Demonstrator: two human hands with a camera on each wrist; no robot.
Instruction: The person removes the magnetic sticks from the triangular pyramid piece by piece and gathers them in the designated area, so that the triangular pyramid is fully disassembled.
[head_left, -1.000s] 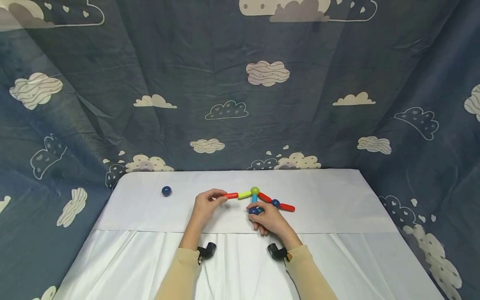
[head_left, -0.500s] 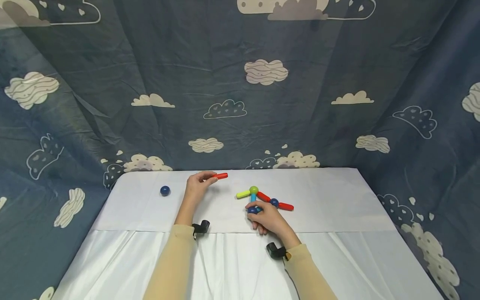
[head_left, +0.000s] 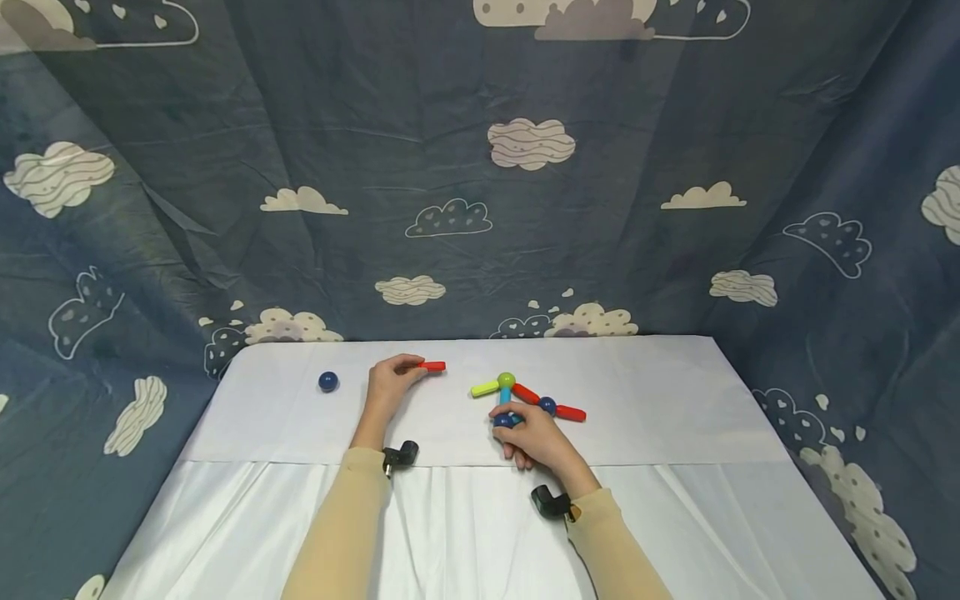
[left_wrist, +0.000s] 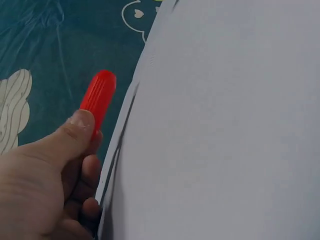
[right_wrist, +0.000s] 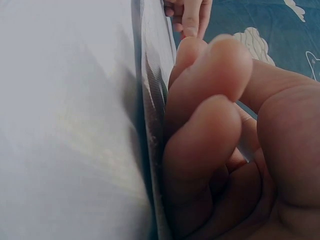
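Observation:
My left hand [head_left: 388,387] pinches a red magnetic building rod [left_wrist: 101,96] between thumb and fingers; in the left wrist view most of the rod juts past the thumb. My right hand [head_left: 538,433] grips a dark blue ball [head_left: 502,422] at the near end of a joined figure. From that ball a light blue rod [head_left: 505,395] runs to a green ball [head_left: 507,380]. A yellow-green rod [head_left: 484,388] points left from the green ball. To the right, a red rod [head_left: 526,393] leads to another blue ball [head_left: 547,406] and a second red rod [head_left: 572,413].
A loose dark blue ball [head_left: 327,382] lies on the white tabletop [head_left: 660,400], left of my left hand. Behind the table hangs a dark curtain [head_left: 450,167] with cloud prints. A fold line crosses the white cloth in front of the hands.
My left hand has pulled the red rod off the yellow-green rod's end and carried it up and left, then slightly back down. My right hand has stayed on the figure.

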